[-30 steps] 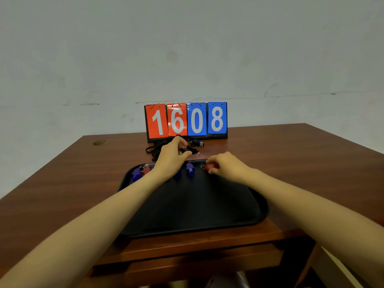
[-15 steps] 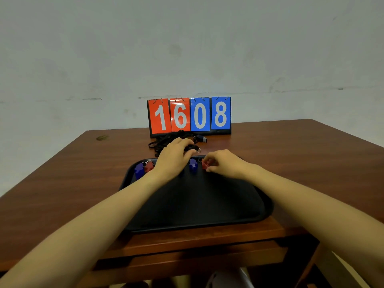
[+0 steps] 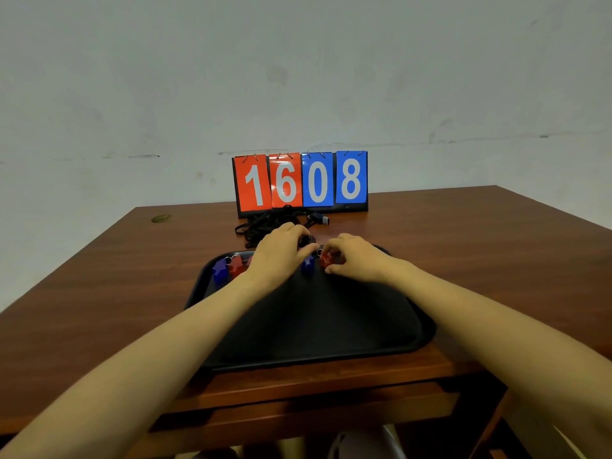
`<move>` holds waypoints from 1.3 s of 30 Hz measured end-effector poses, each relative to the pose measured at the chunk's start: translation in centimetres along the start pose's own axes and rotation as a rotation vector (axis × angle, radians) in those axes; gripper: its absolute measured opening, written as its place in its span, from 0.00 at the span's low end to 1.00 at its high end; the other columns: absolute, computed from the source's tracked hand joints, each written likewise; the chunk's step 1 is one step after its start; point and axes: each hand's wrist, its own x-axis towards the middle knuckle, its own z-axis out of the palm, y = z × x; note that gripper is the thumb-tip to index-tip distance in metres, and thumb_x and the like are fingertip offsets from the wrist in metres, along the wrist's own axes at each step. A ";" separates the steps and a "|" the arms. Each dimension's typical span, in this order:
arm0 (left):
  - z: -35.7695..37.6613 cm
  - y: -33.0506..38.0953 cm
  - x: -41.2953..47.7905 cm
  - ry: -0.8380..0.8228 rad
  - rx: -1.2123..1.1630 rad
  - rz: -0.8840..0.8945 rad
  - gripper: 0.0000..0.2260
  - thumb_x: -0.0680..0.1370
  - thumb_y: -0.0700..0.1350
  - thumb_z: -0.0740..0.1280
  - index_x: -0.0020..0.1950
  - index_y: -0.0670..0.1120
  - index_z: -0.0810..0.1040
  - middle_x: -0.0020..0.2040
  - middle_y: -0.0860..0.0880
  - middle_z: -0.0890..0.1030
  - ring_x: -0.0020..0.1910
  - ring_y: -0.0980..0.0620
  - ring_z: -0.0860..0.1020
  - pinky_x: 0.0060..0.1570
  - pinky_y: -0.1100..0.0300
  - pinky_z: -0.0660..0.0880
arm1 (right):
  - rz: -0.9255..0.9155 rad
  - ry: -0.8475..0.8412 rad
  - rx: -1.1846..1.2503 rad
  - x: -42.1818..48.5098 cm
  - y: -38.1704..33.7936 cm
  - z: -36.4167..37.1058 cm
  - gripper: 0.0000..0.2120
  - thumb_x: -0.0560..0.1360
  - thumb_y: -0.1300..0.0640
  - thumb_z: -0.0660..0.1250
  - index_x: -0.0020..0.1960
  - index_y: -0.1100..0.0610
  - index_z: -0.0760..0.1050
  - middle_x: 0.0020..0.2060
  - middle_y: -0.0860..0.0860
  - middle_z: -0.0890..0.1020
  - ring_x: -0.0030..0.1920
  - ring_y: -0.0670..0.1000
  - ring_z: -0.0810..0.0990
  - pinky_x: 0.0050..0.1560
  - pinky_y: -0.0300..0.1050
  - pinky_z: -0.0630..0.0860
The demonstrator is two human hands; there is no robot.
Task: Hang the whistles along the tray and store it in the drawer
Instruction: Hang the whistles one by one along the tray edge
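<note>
A black tray (image 3: 331, 326) lies on the brown table in front of me. Along its far rim sit a blue whistle (image 3: 219, 270) and a red whistle (image 3: 235, 266) at the left, and another blue whistle (image 3: 308, 262) near the middle. My right hand (image 3: 356, 260) pinches a red whistle (image 3: 326, 259) at the far rim. My left hand (image 3: 281, 255) is curled over the rim beside it, holding a black lanyard cord (image 3: 306, 240). The cord's clip end is hidden by my fingers.
A pile of black lanyards (image 3: 261, 225) lies just behind the tray, with a dark plug-like piece (image 3: 320, 220). A flip scoreboard reading 1608 (image 3: 300, 182) stands at the back. The table's front edge (image 3: 298, 385) is below the tray.
My right hand has slid a little left along the far rim with the red whistle, closer to my left hand. The view has tilted slightly upward.
</note>
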 end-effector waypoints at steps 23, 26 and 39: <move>4.7 6.1 2.2 -0.153 0.410 0.134 0.27 0.72 0.69 0.59 0.56 0.49 0.79 0.51 0.49 0.77 0.54 0.50 0.71 0.57 0.53 0.63 | 0.025 0.024 0.005 -2.6 5.4 -2.4 0.13 0.78 0.56 0.63 0.62 0.54 0.76 0.58 0.51 0.80 0.56 0.49 0.77 0.57 0.41 0.72; 4.0 5.4 2.0 -0.189 0.277 0.073 0.23 0.75 0.65 0.60 0.60 0.53 0.78 0.54 0.50 0.77 0.57 0.50 0.69 0.58 0.53 0.61 | 0.005 0.010 0.027 -2.6 5.0 -2.5 0.13 0.79 0.55 0.61 0.62 0.54 0.76 0.57 0.51 0.80 0.55 0.48 0.77 0.55 0.39 0.71; 2.5 2.1 0.4 -0.246 0.269 0.117 0.19 0.78 0.56 0.60 0.68 0.53 0.72 0.67 0.53 0.72 0.68 0.53 0.65 0.67 0.52 0.53 | 0.046 -0.088 0.026 -1.9 4.3 -2.0 0.23 0.74 0.45 0.68 0.66 0.50 0.70 0.62 0.50 0.76 0.60 0.50 0.75 0.61 0.44 0.73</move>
